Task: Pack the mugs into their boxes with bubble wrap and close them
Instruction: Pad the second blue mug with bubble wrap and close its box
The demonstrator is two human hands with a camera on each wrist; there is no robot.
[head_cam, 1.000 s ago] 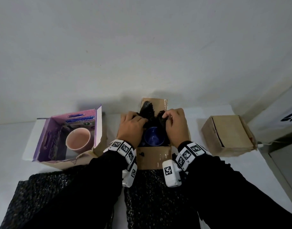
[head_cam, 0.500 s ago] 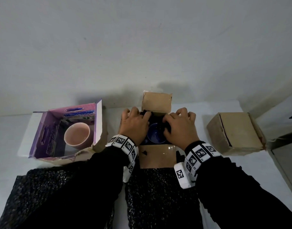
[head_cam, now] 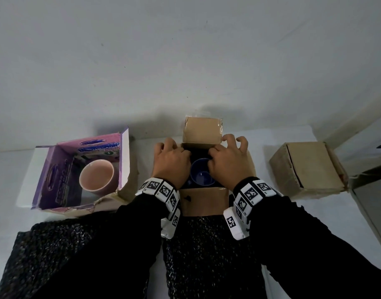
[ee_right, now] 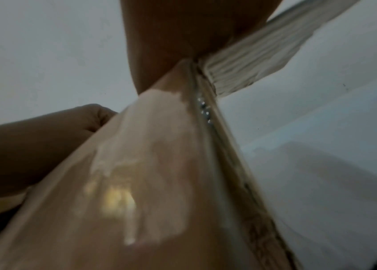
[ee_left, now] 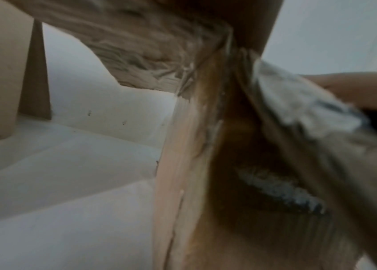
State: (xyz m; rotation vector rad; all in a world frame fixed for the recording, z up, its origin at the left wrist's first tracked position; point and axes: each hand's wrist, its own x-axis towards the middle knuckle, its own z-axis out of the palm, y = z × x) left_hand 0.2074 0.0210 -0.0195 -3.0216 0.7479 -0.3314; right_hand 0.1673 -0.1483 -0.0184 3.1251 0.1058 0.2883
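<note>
Both grips, left hand (head_cam: 171,165) and right hand (head_cam: 227,164), now press bubble wrap (head_cam: 201,153) lower; curled.

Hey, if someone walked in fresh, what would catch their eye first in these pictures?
Most striking are the left hand and right hand at the middle open cardboard box, which holds a blue mug. To the left, a pink mug sits in an open purple box; a closed cardboard box stands right.

No wording can be read anywhere. The purple box (head_cam: 62,175) carries blue logo lettering on its inner walls, too blurred to make out. The wrist bands (head_cam: 161,189), right of that box, bear only black-and-white square code patterns.
</note>
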